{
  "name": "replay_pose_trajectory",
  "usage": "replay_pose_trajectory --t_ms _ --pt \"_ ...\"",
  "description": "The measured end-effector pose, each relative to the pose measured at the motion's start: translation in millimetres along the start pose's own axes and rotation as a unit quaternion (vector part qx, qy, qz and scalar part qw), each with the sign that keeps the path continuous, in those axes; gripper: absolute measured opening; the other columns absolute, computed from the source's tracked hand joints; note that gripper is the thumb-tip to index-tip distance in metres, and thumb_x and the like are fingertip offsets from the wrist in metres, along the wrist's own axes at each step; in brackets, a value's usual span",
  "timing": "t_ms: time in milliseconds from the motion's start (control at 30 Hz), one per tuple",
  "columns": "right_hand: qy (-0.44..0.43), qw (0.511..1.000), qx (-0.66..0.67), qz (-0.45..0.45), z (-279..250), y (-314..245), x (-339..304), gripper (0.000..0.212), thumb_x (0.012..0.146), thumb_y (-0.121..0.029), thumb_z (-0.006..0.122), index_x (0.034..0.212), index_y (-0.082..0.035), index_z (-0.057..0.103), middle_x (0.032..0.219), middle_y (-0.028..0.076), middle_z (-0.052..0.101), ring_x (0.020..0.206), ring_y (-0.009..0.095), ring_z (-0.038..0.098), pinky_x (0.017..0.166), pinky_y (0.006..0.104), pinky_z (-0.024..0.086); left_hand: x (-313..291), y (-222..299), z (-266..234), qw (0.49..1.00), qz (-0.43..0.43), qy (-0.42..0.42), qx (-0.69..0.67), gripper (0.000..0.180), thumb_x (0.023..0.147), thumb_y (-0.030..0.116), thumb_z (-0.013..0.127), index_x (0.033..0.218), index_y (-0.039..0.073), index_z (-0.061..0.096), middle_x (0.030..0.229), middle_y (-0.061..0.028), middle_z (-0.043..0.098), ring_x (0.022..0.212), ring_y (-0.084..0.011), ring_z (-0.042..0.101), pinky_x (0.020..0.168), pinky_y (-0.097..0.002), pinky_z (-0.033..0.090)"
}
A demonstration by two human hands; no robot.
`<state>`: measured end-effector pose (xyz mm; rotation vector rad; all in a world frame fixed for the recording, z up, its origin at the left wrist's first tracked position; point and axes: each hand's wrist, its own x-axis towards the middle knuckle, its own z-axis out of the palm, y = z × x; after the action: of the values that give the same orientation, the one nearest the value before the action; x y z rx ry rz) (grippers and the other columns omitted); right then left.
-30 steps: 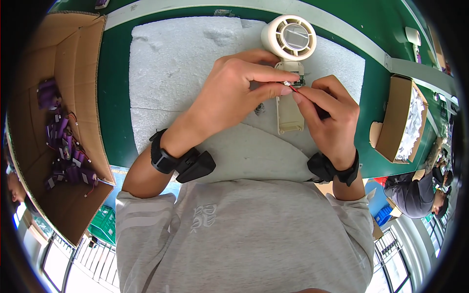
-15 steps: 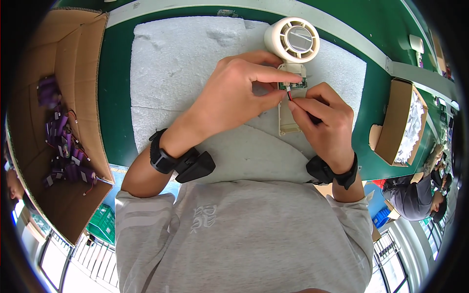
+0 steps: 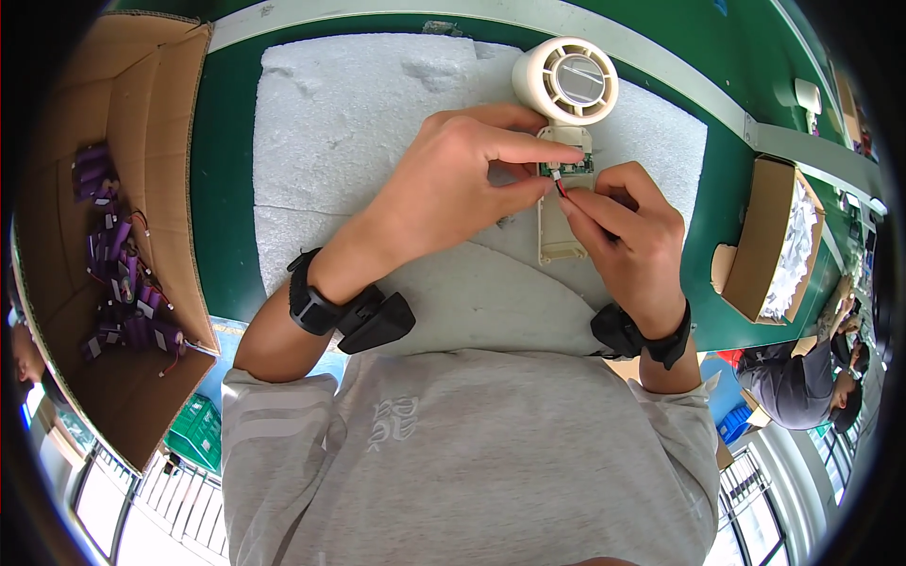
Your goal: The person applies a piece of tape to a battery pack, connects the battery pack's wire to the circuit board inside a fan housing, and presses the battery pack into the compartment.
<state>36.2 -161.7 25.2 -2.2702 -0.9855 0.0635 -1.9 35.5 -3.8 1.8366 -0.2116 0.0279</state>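
A cream handheld fan (image 3: 569,81) lies on a white foam sheet (image 3: 326,132), its round head pointing away from me. The handle is uncovered, so a green circuit board (image 3: 578,166) shows inside. My left hand (image 3: 444,184) is closed on the handle, index finger across the board and thumb near a small white plug (image 3: 556,174). Red and black wires (image 3: 562,188) run from that plug into the pinched fingertips of my right hand (image 3: 634,226). The wires' other end is hidden by my right hand. Whether the plug is fully seated I cannot tell.
At left stands a cardboard box (image 3: 160,151) holding several purple battery cells (image 3: 121,259) with wires. A smaller carton (image 3: 752,236) of white pieces (image 3: 795,250) sits right of the foam. Beyond it lies another cream fan (image 3: 808,96). A person (image 3: 795,385) is at far right.
Both hands keep their grips in nearly the same place. The fan has shifted very slightly toward me, and my right fingertips have moved a touch along with the wires.
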Motion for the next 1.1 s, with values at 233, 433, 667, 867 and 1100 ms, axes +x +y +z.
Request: replay_pose_trajectory --t_ms 233,433,667,867,1100 --pt "0.002 1.0 0.006 0.001 0.9 -0.5 0.9 0.015 0.07 0.0 0.076 0.083 -0.002 0.07 0.078 0.005 0.054 0.058 0.013 0.055 0.05 0.0252 0.043 0.4 -1.4 -0.3 1.0 0.014 0.004 0.003 0.035 0.075 -0.004 0.07 0.107 0.01 0.07 0.105 -0.0117 0.065 0.08 -0.0171 0.065 0.067 -0.0259 0.054" --pt "0.012 1.0 0.013 -0.001 1.5 0.0 1.5 0.015 0.07 0.001 0.076 0.083 -0.002 0.07 0.077 0.005 0.055 0.058 0.013 0.055 0.05 0.025 0.043 1.2 0.9 -0.5 1.0 0.004 0.001 -0.012 0.035 0.075 -0.004 0.069 0.107 0.01 0.07 0.104 -0.0115 0.065 0.079 -0.0173 0.065 0.067 -0.026 0.053" --pt "0.014 1.0 0.021 -0.003 1.9 -0.8 2.3 0.014 0.07 0.0 0.076 0.082 -0.001 0.07 0.078 0.005 0.055 0.058 0.013 0.055 0.05 0.0248 0.043 0.7 -1.0 0.5 1.0 0.022 0.009 -0.004 0.036 0.075 -0.005 0.067 0.107 0.011 0.07 0.104 -0.0118 0.065 0.079 -0.018 0.065 0.068 -0.0265 0.053" --pt "0.008 0.999 0.032 0.004 2.1 -1.9 2.1 0.014 0.07 0.0 0.077 0.083 0.0 0.07 0.078 0.005 0.055 0.058 0.013 0.055 0.05 0.0248 0.043 1.0 -1.0 0.2 1.0 0.022 0.008 -0.002 0.036 0.075 -0.005 0.067 0.106 0.011 0.07 0.104 -0.0119 0.065 0.08 -0.0186 0.066 0.069 -0.0269 0.054" --pt "-0.007 0.999 0.041 0.01 2.0 -2.8 1.8 0.013 0.071 -0.003 0.077 0.082 -0.001 0.07 0.078 0.005 0.054 0.059 0.013 0.056 0.052 0.0253 0.044 1.4 -2.6 1.3 0.999 0.031 0.011 -0.001 0.036 0.074 -0.005 0.067 0.106 0.011 0.071 0.103 -0.0122 0.065 0.08 -0.0192 0.066 0.069 -0.0272 0.054"
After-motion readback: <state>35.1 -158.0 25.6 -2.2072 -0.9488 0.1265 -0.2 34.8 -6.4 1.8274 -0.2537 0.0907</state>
